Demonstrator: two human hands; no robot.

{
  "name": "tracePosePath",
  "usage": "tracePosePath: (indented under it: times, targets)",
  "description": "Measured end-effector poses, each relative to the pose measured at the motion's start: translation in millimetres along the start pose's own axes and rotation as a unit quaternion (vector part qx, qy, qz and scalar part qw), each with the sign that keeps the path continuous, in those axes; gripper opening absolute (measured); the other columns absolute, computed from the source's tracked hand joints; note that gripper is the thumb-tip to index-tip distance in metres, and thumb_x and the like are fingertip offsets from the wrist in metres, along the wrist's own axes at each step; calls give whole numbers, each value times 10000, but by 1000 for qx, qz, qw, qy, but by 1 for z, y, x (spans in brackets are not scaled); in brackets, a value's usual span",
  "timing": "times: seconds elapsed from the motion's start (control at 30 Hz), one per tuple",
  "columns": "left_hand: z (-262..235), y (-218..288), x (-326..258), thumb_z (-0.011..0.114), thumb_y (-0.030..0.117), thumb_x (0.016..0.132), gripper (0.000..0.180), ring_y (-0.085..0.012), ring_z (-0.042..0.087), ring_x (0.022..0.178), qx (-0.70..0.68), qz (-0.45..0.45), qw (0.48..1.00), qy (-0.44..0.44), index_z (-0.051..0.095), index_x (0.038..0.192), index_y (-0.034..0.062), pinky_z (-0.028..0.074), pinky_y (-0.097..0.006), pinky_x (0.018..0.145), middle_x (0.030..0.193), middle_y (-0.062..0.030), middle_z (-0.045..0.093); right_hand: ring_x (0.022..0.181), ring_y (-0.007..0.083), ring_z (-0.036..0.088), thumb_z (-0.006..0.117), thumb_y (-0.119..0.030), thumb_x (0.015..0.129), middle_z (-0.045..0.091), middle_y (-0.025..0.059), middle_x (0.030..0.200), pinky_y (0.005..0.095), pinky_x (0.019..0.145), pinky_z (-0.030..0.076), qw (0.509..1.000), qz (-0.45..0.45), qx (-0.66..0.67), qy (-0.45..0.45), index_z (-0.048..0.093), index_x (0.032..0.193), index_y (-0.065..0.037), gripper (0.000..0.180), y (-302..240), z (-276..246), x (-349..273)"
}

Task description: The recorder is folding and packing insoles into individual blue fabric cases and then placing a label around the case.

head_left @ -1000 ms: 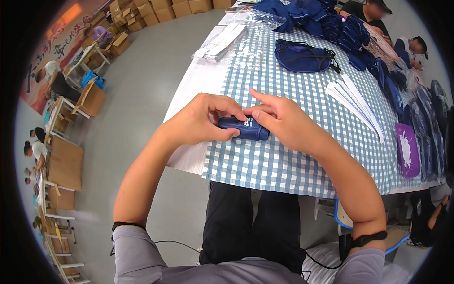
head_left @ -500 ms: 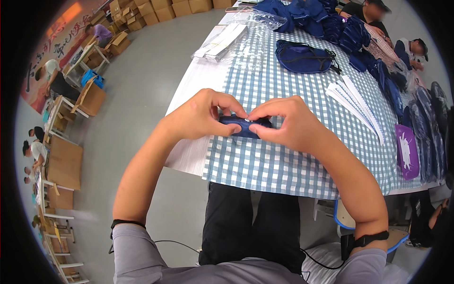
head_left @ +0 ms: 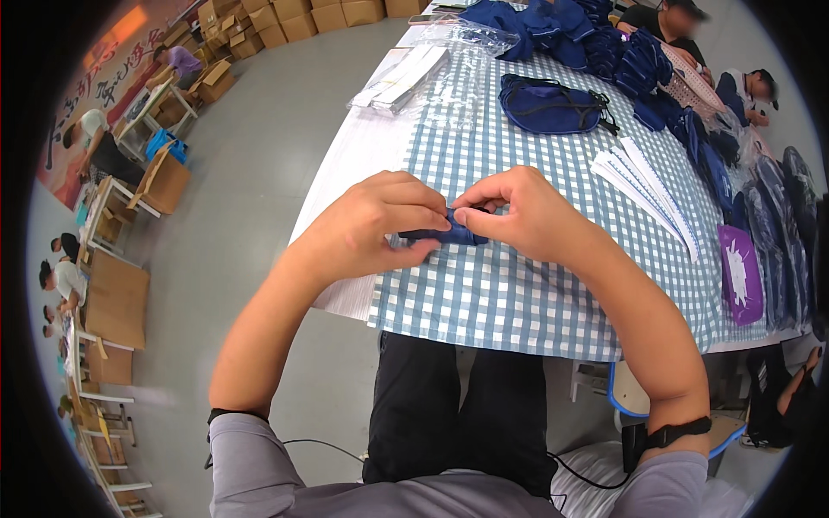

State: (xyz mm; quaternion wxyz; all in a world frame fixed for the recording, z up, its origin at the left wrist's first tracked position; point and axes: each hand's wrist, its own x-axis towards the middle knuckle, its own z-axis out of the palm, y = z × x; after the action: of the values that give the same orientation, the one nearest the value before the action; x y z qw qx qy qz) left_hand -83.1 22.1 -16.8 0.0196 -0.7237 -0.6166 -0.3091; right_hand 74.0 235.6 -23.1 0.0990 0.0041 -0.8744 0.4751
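A small dark blue folded cloth piece (head_left: 467, 235) lies on the checked tablecloth before me, mostly covered by my fingers. My left hand (head_left: 380, 220) is closed over its left end. Its fingertips press on the top while the thumb rests at the near edge. With thumb and forefinger, my right hand (head_left: 527, 216) pinches the cloth's upper edge near the middle. Both sets of fingertips almost meet there. What lies under the fingers is hidden.
Beyond my hands lie dark blue eye masks (head_left: 553, 105) with black straps. White strips (head_left: 648, 194) fan out at right, near a purple packet (head_left: 738, 274). Clear plastic bags (head_left: 401, 78) and a dark blue cloth heap (head_left: 553, 30) are farther back. People sit across the table.
My left fingers have shifted from a thumb-and-finger pinch to lying across the top of the cloth, nearer the right hand. The right hand has moved slightly left and still pinches.
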Motion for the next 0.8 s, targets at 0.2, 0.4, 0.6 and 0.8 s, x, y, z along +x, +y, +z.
tracePosePath:
  times: [0.2, 0.4, 0.6, 0.8]
  targets:
    - [3, -3, -2, 945, 20, 692, 388, -275, 735, 1072, 28, 29, 999, 24, 843, 1061, 84, 609, -406, 953, 1128, -50, 804, 846, 256, 744, 860, -97, 871, 798, 124, 927, 352, 795, 600, 967, -219, -114, 67, 821, 995, -3, 160, 9, 1, -3]
    - [0, -9, 5, 928, -4, 686, 421, -290, 740, 1095, -17, -5, 1000, 5, 833, 1091, 61, 617, -410, 972, 1154, -78, 804, 965, 299, 726, 929, -41, 730, 766, 96, 1004, 390, 859, 607, 912, -352, -203, 60, 766, 947, -43, 271, 5, 1, -6]
    - [-1, -21, 11, 908, -9, 696, 436, -311, 752, 1113, -65, -23, 998, -2, 829, 1122, 41, 638, -415, 971, 1175, -113, 797, 948, 298, 745, 945, -43, 695, 777, 105, 1011, 391, 829, 626, 914, -330, -219, 84, 785, 971, -37, 319, 10, -1, 0]
    - [2, -24, 15, 896, -4, 716, 467, -323, 756, 1117, -51, -42, 998, 0, 813, 1174, 28, 643, -410, 964, 1207, -123, 783, 948, 303, 763, 929, -55, 732, 800, 125, 1019, 385, 832, 638, 923, -302, -215, 104, 800, 1013, -21, 312, 20, -3, 7]
